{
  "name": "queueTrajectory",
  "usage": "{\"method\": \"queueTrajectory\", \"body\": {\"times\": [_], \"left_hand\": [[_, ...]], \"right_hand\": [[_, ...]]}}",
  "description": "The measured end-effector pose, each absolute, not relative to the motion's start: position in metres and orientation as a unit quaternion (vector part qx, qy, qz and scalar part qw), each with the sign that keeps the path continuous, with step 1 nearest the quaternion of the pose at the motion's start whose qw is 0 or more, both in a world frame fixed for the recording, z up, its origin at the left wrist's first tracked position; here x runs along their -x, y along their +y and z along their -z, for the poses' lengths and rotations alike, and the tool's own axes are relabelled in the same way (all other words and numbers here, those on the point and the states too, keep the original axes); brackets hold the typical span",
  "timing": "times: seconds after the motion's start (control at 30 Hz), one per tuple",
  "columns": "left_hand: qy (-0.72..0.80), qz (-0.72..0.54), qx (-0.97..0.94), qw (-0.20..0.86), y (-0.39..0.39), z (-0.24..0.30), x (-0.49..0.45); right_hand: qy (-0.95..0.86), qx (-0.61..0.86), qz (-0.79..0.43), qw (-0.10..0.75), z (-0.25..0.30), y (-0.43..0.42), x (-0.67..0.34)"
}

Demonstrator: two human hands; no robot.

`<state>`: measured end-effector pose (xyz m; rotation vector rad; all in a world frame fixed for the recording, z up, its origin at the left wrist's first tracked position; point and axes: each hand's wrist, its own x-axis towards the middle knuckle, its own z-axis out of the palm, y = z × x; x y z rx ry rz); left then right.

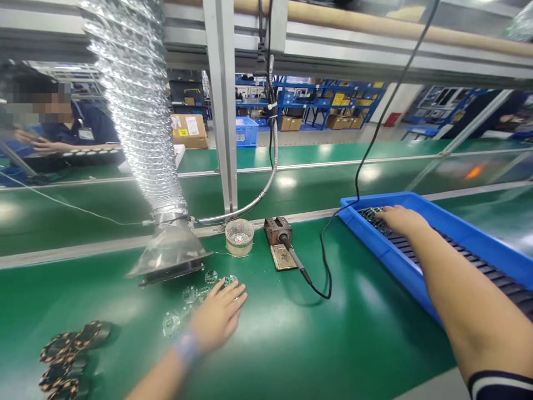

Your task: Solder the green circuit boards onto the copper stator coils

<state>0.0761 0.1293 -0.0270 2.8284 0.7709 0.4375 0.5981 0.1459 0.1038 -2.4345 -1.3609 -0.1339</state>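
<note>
My left hand [219,311] lies flat on the green bench with its fingers spread, resting on several small clear round parts [195,291]. My right hand [400,218] reaches into the blue tray [466,230] at the right, palm down on the dark ribbed inserts [478,264] inside it. The fingertips there are partly hidden, so I cannot make out whether they hold anything. A soldering iron [295,258] rests in its metal stand [278,230] between the two hands.
A silver flexible fume duct with a clear hood [169,250] hangs at centre left. A small round pot [239,237] stands beside the stand. Dark round circuit boards [69,353] lie at bottom left. Another person [62,125] works across the conveyor, far left.
</note>
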Motion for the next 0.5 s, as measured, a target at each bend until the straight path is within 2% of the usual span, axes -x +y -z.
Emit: {"method": "queueTrajectory", "body": {"times": [0.33,0.5], "left_hand": [[0.283,-0.171,-0.934,0.137,0.128,0.024,-0.076],[0.284,-0.191,-0.93,0.134,0.129,0.031,-0.076]], "right_hand": [[-0.526,0.848,0.018,0.068,-0.116,0.161,-0.63],[-0.547,0.827,0.11,0.071,-0.094,0.159,-0.64]]}}
